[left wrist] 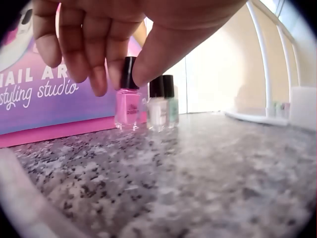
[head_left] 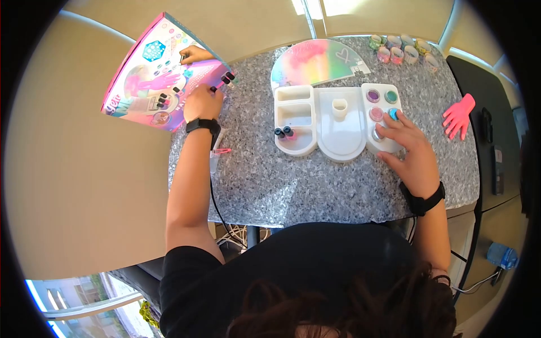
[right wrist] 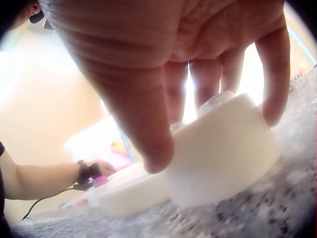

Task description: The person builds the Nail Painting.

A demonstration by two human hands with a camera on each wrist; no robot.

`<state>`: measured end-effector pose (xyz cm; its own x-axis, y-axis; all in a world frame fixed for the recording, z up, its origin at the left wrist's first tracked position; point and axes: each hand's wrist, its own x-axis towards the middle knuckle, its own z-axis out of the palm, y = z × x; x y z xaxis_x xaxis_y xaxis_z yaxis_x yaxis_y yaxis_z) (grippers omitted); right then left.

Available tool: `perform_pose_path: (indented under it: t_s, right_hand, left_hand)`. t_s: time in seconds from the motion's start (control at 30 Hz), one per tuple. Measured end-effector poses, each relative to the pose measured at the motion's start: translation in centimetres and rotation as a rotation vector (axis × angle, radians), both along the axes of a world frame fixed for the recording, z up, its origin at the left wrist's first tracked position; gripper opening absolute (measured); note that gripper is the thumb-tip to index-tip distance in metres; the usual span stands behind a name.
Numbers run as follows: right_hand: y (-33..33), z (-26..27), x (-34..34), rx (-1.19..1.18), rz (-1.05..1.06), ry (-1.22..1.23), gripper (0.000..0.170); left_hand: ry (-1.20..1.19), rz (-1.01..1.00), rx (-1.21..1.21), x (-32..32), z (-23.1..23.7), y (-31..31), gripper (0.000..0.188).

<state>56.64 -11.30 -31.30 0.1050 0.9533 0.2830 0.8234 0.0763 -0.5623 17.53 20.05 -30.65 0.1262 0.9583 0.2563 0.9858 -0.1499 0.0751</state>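
My left hand (head_left: pixel 204 103) pinches the black cap of a bottle of pink nail polish (left wrist: pixel 128 106) between thumb and finger. The bottle stands upright on the speckled table, beside a pale and a green nail polish bottle (left wrist: pixel 172 106). Behind them rises the printed nail art box (head_left: pixel 163 79). My right hand (head_left: pixel 416 147) rests on the right section of a white organizer tray (head_left: pixel 342 141), fingers spread over its small pots. In the right wrist view the thumb (right wrist: pixel 157 148) touches the tray's side. Two more polish bottles (head_left: pixel 284 133) stand in the tray's left section.
A rainbow-coloured board (head_left: pixel 315 63) lies behind the tray. Several small patterned rolls (head_left: pixel 397 54) stand at the back right. A pink toy hand (head_left: pixel 459 116) lies near the right edge. A black cable (head_left: pixel 217 203) hangs over the front edge at left.
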Motion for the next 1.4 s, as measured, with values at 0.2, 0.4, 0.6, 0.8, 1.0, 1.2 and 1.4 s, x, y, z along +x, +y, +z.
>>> perform_pose_path:
  t_s: [0.2,0.4,0.6,0.8,1.0,1.2,1.4]
  right_hand:
    - [-0.2,0.0,-0.3,-0.007,-0.019,-0.030,0.059]
    - [-0.1,0.2,-0.4,-0.013,-0.023,-0.013,0.059]
    - [-0.1,0.3,-0.5,-0.008,-0.023,-0.041,0.058]
    - [-0.2,0.1,-0.8,-0.006,-0.041,-0.050,0.057]
    - [-0.2,0.2,-0.9,0.013,-0.022,-0.114,0.056]
    - [-0.3,0.0,-0.9,0.011,-0.027,-0.081,0.057]
    - [-0.3,0.1,-0.9,0.011,-0.020,-0.100,0.056]
  left_hand:
    - [-0.514,-0.501,0.008,3.1,3.2,-9.2,0.023]
    - [-0.363,-0.759,0.059,6.8,4.9,-15.9,0.019]
    - [-0.272,-0.794,0.055,8.4,2.4,-16.0,0.020]
    - [-0.220,-0.774,0.066,9.1,0.2,-15.5,0.024]
    - [-0.191,-0.754,0.118,9.1,-0.2,-15.6,0.027]
    - [-0.165,-0.686,0.163,8.8,2.2,-15.6,0.035]
    - [-0.317,-0.275,0.131,2.5,4.1,-4.4,0.044]
